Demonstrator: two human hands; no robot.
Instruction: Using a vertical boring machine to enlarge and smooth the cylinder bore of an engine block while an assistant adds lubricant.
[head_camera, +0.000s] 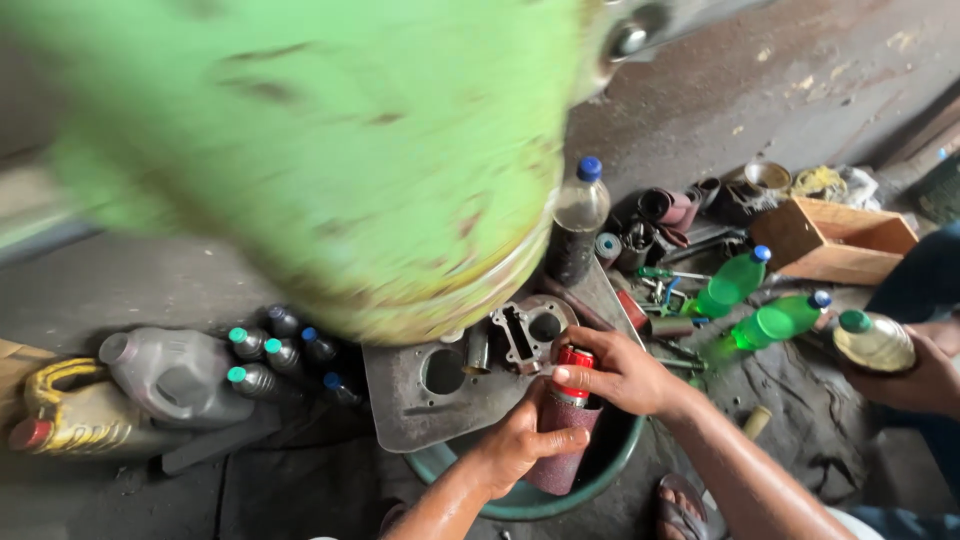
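Two hands: both are gripping one thing, a dark red cylinder with a red cap, held over a green basin near the bottom middle.
Left hand: it is wrapping closed around the cylinder's lower body, thumb lying across it.
Right hand: its fingers are closing over the capped top.
Slip risk: judging by the grip, the cylinder could be twisting out of the lower hand if the cap is stiff (the surface looks rough, which may help), and it would be dropping into the basin.
Knock risk: the right elbow is working near the green bottles to the right, so a jerk could be toppling them.
Third hand: at the far right another person's hand is holding a round yellowish jar with a green lid.
Left side: a yellow jug, a grey jug and small capped bottles are lying together.
Middle: a rusty metal plate is carrying an engine part; a blurred green machine body is filling the upper frame.
Surface: a dark, greasy concrete floor is stretching away, with a wooden box at the far right.
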